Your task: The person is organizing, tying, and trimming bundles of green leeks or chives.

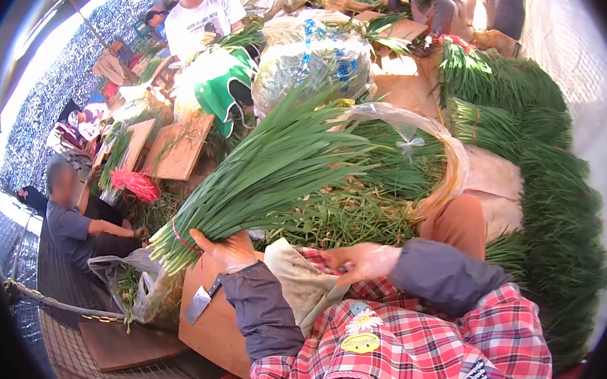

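My left hand [227, 252] is closed around the lower stems of a large bunch of garlic chives [267, 167]. A red band [180, 235] circles the bunch near its pale cut ends, and the leaves fan up and to the right. My right hand [365, 262] is over my lap beside a beige cloth [298, 280], slightly blurred, thumb and fingers apart with nothing visible between them. Below my left wrist, a knife [199, 303] with a broad blade and dark handle lies on a wooden board [215, 330].
Loose greens [347, 218] lie in front of me, partly inside a clear plastic bag [448, 160]. Stacked chive bundles [554, 202] line the right side. A stuffed plastic bag [310, 64] stands ahead. Several people sit around, one person [76, 217] at left near red ties [135, 184].
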Available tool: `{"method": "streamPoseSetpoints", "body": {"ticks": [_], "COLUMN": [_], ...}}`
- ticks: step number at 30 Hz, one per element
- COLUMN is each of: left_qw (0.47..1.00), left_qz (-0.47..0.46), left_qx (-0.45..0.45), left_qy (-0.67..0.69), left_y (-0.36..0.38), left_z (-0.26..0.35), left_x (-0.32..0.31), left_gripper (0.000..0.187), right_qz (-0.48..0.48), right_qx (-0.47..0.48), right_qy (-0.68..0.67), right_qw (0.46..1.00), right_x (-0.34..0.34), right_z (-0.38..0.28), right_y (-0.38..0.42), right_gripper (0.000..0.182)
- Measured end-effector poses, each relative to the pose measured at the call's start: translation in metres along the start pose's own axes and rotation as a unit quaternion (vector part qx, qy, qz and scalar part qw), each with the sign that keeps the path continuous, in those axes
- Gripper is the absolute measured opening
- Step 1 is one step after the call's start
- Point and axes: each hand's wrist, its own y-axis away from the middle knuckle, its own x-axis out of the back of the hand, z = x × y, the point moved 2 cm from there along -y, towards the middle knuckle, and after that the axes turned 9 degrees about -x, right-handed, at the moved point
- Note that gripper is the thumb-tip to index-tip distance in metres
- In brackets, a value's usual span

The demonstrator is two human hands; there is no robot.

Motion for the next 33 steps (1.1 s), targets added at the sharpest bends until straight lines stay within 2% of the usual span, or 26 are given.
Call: {"method": "streamPoseSetpoints", "body": {"ticks": [1, 2, 3, 4, 6, 9, 11, 12, 14, 15, 16, 18, 20, 21, 24, 26, 27, 28, 30, 31, 32, 33], "left_qw": [1.0, 0.999, 0.997, 0.995, 0.978, 0.88, 0.885, 0.904, 0.904, 0.872, 0.797, 0.777, 0.834, 0.811, 0.772, 0.766, 0.779, 0.792, 0.855, 0.851, 0.858, 0.864], "left_qz": [-0.018, -0.021, -0.022, -0.023, -0.071, -0.275, -0.367, -0.288, -0.058, -0.174, -0.28, -0.141, -0.143, -0.195, -0.318, -0.319, -0.252, -0.254, -0.184, -0.177, -0.179, -0.18], "left_qx": [0.005, 0.016, 0.025, 0.032, 0.062, -0.011, 0.135, 0.239, 0.403, 0.336, 0.249, 0.283, 0.362, 0.372, 0.455, 0.502, 0.535, 0.521, 0.464, 0.444, 0.438, 0.433], "left_qy": [-0.008, -0.036, -0.065, -0.094, -0.187, -0.388, -0.252, -0.206, -0.13, -0.311, -0.474, -0.545, -0.391, -0.406, -0.311, -0.242, -0.21, -0.192, -0.141, -0.217, -0.2, -0.183], "left_y": [0.014, 0.022, 0.031, 0.04, 0.067, 0.081, 0.072, 0.074, 0.078, 0.074, 0.067, 0.056, 0.047, 0.048, 0.065, 0.088, 0.098, 0.11, 0.118, 0.119, 0.117, 0.116], "left_z": [-0.009, -0.019, -0.026, -0.033, -0.044, -0.058, -0.052, -0.047, -0.052, -0.033, -0.009, 0.024, 0.037, 0.033, -0.011, -0.047, -0.055, -0.058, -0.07, -0.07, -0.068, -0.066], "left_x": [-0.017, -0.021, -0.023, -0.024, -0.035, -0.039, -0.036, -0.013, 0.055, 0.06, 0.056, 0.042, 0.017, -0.002, -0.013, 0.0, 0.012, -0.003, 0.009, 0.008, 0.012, 0.017], "left_gripper": [0.057, 0.058, 0.059, 0.06, 0.063, 0.063, 0.064, 0.06, 0.048, 0.045, 0.042, 0.039, 0.043, 0.061, 0.084, 0.099, 0.099, 0.095, 0.089, 0.086, 0.083, 0.081], "right_qz": [-0.043, -0.088, -0.077, -0.087, -0.106, -0.016, 0.025, 0.05, 0.048, 0.075, 0.104, 0.126, 0.12, 0.103, 0.065, 0.02, 0.032, 0.049, 0.16, 0.212, 0.364, 0.419], "right_qx": [0.025, 0.052, 0.085, 0.136, 0.223, 0.216, 0.218, 0.225, 0.253, 0.261, 0.268, 0.281, 0.281, 0.277, 0.215, 0.184, 0.179, 0.173, 0.177, 0.159, 0.158, 0.115], "right_qy": [-0.147, -0.288, -0.354, -0.469, -0.671, -0.79, -0.81, -0.821, -0.811, -0.798, -0.784, -0.754, -0.733, -0.724, -0.718, -0.695, -0.661, -0.63, -0.539, -0.422, -0.189, -0.173], "right_qw": [0.988, 0.952, 0.928, 0.869, 0.699, 0.574, 0.543, 0.522, 0.525, 0.538, 0.55, 0.58, 0.607, 0.623, 0.659, 0.695, 0.727, 0.756, 0.808, 0.867, 0.898, 0.884], "right_x": [-0.006, -0.011, -0.026, -0.021, -0.003, 0.026, 0.044, 0.054, 0.071, 0.078, 0.085, 0.097, 0.102, 0.107, 0.108, 0.103, 0.1, 0.095, 0.084, 0.089, 0.101, 0.106], "right_z": [-0.012, -0.025, 0.018, 0.003, -0.03, -0.038, -0.02, -0.009, 0.011, 0.024, 0.036, 0.049, 0.055, 0.053, 0.026, 0.003, -0.007, -0.016, -0.039, -0.045, -0.02, -0.014], "right_y": [-0.009, -0.018, -0.066, -0.076, -0.088, -0.073, -0.072, -0.068, -0.05, -0.044, -0.037, -0.022, -0.015, -0.016, -0.024, -0.032, -0.036, -0.038, -0.028, -0.019, -0.025, -0.004], "right_gripper": [0.065, 0.077, 0.083, 0.082, 0.08, 0.072, 0.063, 0.059, 0.051, 0.051, 0.051, 0.052, 0.053, 0.053, 0.054, 0.054, 0.055, 0.055, 0.059, 0.069, 0.08, 0.083]}}
